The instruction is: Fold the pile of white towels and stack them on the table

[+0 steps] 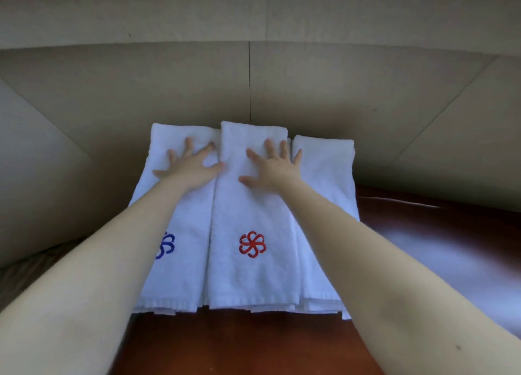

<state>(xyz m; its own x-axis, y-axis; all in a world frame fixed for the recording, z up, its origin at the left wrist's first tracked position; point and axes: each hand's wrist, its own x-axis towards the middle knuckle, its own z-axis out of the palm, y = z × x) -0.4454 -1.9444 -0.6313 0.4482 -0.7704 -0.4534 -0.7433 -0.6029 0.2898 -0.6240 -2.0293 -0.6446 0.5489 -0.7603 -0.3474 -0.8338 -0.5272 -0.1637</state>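
Head view: table (pixel 253 343) bearing three folded white towels (pixel 329 177) side by side. Blue-emblem towel (pixel 183 276) under left hand (pixel 191 171), red-emblem towel (pixel 253 278) under right hand (pixel 270 169), fingers spread wide, pressing flat. Likely smoothing; stacking to follow, needing a grip beneath one towel.

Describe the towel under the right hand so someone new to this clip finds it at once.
On the reddish-brown table, three folded white towels lie side by side. It is the middle towel, pressed by the right hand. Only it bears a red emblem; the left towel shows blue.
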